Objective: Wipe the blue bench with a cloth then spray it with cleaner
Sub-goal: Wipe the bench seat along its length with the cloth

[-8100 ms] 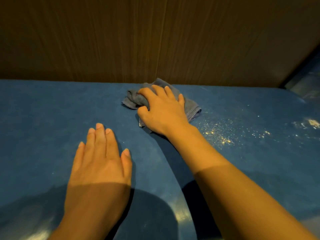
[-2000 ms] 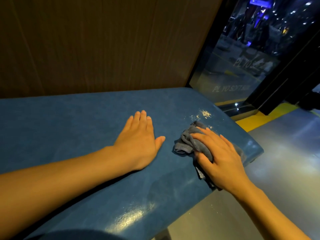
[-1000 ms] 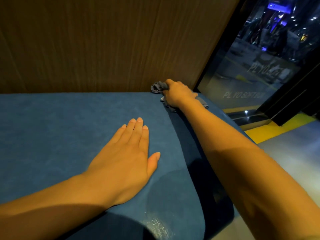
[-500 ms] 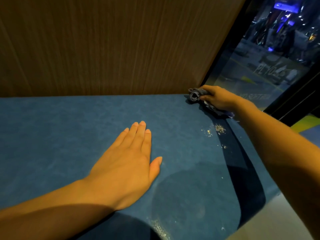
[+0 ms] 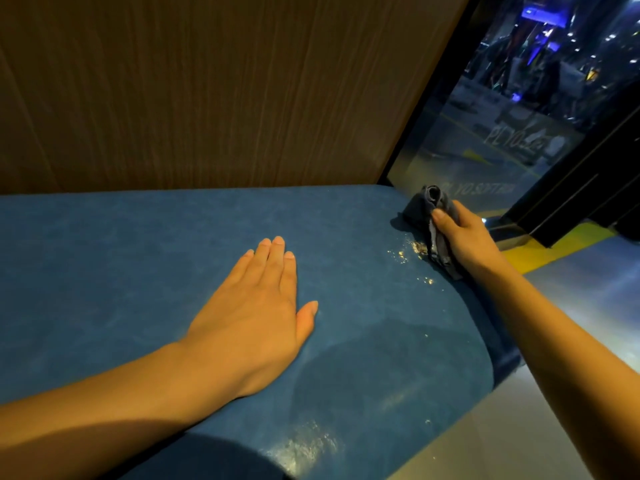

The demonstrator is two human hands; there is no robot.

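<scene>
The blue bench (image 5: 138,258) fills the lower half of the head view. My left hand (image 5: 256,313) lies flat on its middle, palm down, fingers together. My right hand (image 5: 464,237) grips a bunched grey cloth (image 5: 424,206) at the bench's far right end, pressed against the surface near the edge. Pale crumbs (image 5: 410,251) are scattered on the bench just left of the cloth. No spray bottle is in view.
A brown wood-grain wall (image 5: 207,91) rises straight behind the bench. Right of it is a dark glass panel (image 5: 485,150) with faint lettering. The bench's right end drops to a shiny grey floor (image 5: 588,289) with a yellow stripe (image 5: 554,244).
My right hand has drawn the cloth from the back corner toward me along the bench's right edge, up to the crumbs. My left hand has stayed flat in place.
</scene>
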